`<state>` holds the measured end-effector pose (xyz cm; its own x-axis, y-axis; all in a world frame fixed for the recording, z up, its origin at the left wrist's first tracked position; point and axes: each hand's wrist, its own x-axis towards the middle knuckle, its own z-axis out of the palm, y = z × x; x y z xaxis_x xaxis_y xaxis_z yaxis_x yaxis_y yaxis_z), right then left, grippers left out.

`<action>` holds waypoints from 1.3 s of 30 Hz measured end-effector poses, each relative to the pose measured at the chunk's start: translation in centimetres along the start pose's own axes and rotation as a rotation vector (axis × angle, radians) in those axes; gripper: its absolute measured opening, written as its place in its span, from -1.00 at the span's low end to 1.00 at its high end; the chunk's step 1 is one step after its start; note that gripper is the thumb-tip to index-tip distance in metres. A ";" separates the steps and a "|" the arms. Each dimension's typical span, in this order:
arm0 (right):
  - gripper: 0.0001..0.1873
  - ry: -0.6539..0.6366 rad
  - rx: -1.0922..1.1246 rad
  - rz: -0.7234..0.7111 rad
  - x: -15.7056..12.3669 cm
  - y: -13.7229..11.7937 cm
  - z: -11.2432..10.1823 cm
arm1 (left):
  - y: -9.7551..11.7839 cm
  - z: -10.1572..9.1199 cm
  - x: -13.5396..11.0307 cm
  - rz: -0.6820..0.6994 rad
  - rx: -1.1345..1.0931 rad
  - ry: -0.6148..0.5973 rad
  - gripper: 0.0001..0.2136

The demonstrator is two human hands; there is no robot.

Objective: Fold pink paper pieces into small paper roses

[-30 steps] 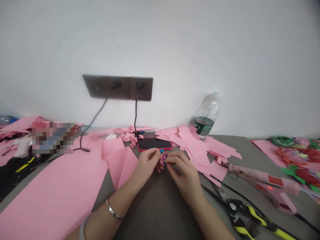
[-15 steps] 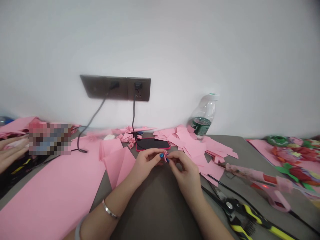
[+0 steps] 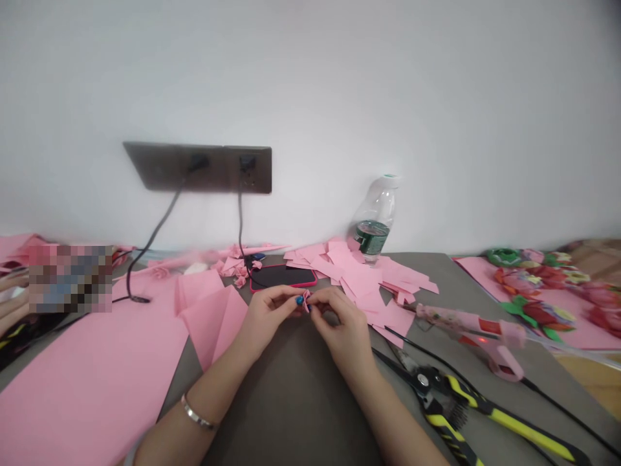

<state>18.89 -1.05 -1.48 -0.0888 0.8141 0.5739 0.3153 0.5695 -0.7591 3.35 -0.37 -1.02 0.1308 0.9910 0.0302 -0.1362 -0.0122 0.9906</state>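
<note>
My left hand [image 3: 268, 315] and my right hand [image 3: 339, 325] meet above the grey table [image 3: 301, 401]. Between their fingertips they pinch a small folded pink paper piece [image 3: 305, 299]. Both hands are closed on it, thumbs and forefingers pressed together. A silver bracelet sits on my left wrist. Just behind the hands lies a phone in a red case [image 3: 283, 276] with a cable plugged in.
Large pink sheets [image 3: 92, 369] cover the left. Cut pink pieces [image 3: 361, 275] and a plastic bottle [image 3: 374, 220] lie behind. A pink glue gun [image 3: 473, 327] and yellow-handled shears [image 3: 466, 401] lie right. Paper flowers [image 3: 538, 291] sit far right. Another person's hand [image 3: 10, 304] shows at the left edge.
The view has swung to the right, so everything sits further left in the picture. My hands keep pinching the small pink piece, shifting it slightly between the fingertips.
</note>
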 end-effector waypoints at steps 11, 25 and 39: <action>-0.90 0.001 0.426 0.375 0.4 1.3 -0.3 | 0.3 0.3 -0.3 0.194 0.200 0.043 -0.84; -0.79 -0.052 0.467 0.436 0.4 0.9 -0.6 | 0.2 0.1 -0.2 0.238 0.164 0.005 -0.82; -0.80 -0.051 0.432 0.338 0.5 1.2 -0.4 | 0.2 0.2 0.0 -0.046 -0.039 -0.011 -0.70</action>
<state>19.58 -0.03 -2.02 -0.0988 0.9582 0.2684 -0.0818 0.2610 -0.9619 3.53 -0.43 -0.78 0.1488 0.9888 -0.0135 -0.1678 0.0387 0.9851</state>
